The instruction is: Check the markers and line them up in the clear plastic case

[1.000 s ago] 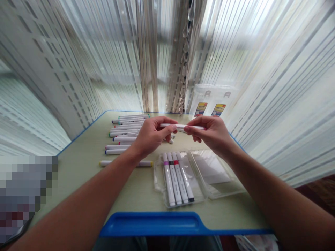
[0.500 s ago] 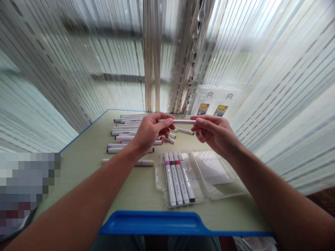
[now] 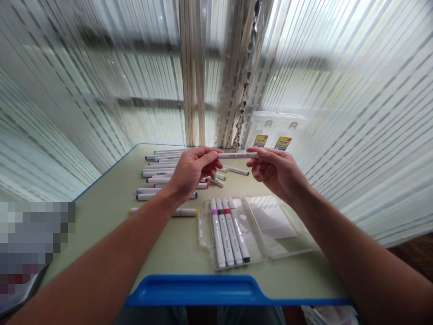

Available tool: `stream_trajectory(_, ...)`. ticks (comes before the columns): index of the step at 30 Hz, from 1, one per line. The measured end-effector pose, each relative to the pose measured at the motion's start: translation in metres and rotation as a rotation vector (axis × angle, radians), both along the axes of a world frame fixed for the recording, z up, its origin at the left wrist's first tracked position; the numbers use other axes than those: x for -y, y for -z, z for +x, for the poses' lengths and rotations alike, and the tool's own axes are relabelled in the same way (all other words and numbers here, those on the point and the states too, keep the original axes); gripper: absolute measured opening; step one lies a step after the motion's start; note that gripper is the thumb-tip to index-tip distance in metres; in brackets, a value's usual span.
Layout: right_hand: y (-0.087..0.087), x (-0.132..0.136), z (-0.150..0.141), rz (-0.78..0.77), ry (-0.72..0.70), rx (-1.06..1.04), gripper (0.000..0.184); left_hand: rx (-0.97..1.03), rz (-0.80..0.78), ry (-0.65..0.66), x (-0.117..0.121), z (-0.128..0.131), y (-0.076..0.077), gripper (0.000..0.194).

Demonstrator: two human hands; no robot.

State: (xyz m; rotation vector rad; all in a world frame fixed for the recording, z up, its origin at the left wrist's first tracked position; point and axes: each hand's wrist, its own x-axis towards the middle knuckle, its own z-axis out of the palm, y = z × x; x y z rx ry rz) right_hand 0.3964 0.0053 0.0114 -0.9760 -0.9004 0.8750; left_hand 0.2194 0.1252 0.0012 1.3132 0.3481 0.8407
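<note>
A white marker [image 3: 237, 155] is held level above the table, one end in each hand. My left hand [image 3: 194, 170] pinches its left end between thumb and fingers. At the other end, my right hand [image 3: 275, 166] grips it the same way, and both tips are hidden by fingers. Printing shows along the barrel. Below the hands lies an open clear plastic case [image 3: 260, 250] with several white markers [image 3: 228, 234] side by side in its left half. Loose markers [image 3: 162, 174] with coloured ends lie in rows behind and left of my left hand, partly covered by it.
The pale table [image 3: 101, 225] has a blue edge and a blue tray recess [image 3: 199, 289] at its front. Two clear cases [image 3: 265, 124] with yellow labels stand at the back right. String curtains [image 3: 145, 67] hang close behind. A yellow-ended marker [image 3: 187, 212] lies alone near the open case.
Both hands have moved apart along the marker, my right hand shifting to its right end. More of the barrel shows, and its printing has turned into view.
</note>
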Motion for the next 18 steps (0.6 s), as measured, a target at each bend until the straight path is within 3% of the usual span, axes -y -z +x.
stream_trajectory(7, 0.0004, -0.0025, 0.0061, -0.006, 0.041, -0.072, 0.015, 0.024, -0.015, 0.017, 0.0017, -0.0016, -0.003, 0.018)
stream_trajectory(18, 0.0016, -0.0063, 0.0101, -0.088, 0.102, -0.246, 0.009, 0.077, 0.054, 0.186, 0.0054, -0.0083, -0.0051, 0.027)
